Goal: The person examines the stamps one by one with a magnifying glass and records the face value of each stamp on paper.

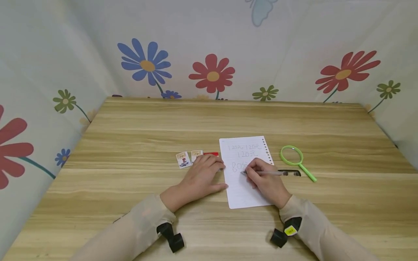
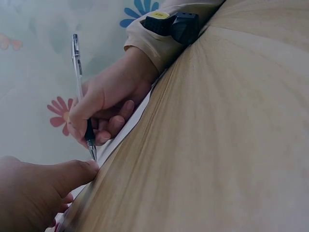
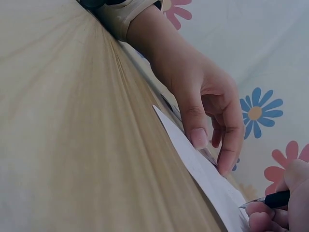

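Note:
A ruled sheet of paper [image 1: 243,195] with punched holes along its right edge lies on the wooden table, bearing handwritten lines such as "120元" and "80". My right hand [image 1: 266,181] pinches a clear pen with a black cap end [image 1: 277,173], its tip on the paper beside the "80". At the sheet's left edge, my left hand [image 1: 203,177] rests with fingers loosely bent, thumb and fingertips at the paper's margin. Just beyond that hand lie two small stamp-like picture cards [image 1: 183,160] and a red item [image 1: 212,153], partly covered by the fingers.
A green magnifying glass [image 1: 307,172] lies right of the paper, near the pen's far end. The wooden table [image 1: 130,127] runs back to a flower-printed cloth [image 1: 277,54] hanging behind and along the sides.

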### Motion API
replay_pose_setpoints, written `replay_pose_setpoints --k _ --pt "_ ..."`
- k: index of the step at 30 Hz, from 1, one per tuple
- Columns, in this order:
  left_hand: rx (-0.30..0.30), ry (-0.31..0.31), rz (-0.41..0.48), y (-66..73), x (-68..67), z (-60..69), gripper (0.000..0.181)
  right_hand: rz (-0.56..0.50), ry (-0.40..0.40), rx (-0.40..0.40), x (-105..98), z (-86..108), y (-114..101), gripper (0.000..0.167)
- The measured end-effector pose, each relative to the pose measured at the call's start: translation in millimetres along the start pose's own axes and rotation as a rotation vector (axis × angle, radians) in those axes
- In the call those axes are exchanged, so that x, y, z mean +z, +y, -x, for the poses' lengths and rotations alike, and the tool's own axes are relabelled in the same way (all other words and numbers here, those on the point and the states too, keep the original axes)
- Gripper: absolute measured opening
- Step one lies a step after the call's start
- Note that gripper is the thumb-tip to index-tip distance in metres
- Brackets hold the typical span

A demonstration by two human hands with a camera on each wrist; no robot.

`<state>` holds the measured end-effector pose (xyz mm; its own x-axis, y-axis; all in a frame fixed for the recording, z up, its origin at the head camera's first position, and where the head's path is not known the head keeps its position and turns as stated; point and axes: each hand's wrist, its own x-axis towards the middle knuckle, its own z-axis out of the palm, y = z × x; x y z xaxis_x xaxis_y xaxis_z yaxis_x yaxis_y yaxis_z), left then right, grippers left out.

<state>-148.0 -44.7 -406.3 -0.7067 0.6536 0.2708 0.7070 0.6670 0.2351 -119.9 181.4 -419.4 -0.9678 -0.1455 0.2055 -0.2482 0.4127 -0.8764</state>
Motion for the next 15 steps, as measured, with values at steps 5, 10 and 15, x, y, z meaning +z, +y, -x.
replay_pose_setpoints --k 5,10,15 --pt "-0.007 -0.005 0.004 -0.2 0.4 0.9 0.049 0.016 0.013 0.015 0.0 0.6 -1.2 0.014" --pt "-0.007 -0.005 0.004 -0.1 -0.5 1.3 0.049 0.021 -0.023 -0.007 -0.9 0.8 -3.3 0.015" --pt "0.001 -0.001 0.002 -0.6 -0.6 1.0 0.048 0.041 -0.014 0.022 -2.4 1.8 -6.5 0.017"
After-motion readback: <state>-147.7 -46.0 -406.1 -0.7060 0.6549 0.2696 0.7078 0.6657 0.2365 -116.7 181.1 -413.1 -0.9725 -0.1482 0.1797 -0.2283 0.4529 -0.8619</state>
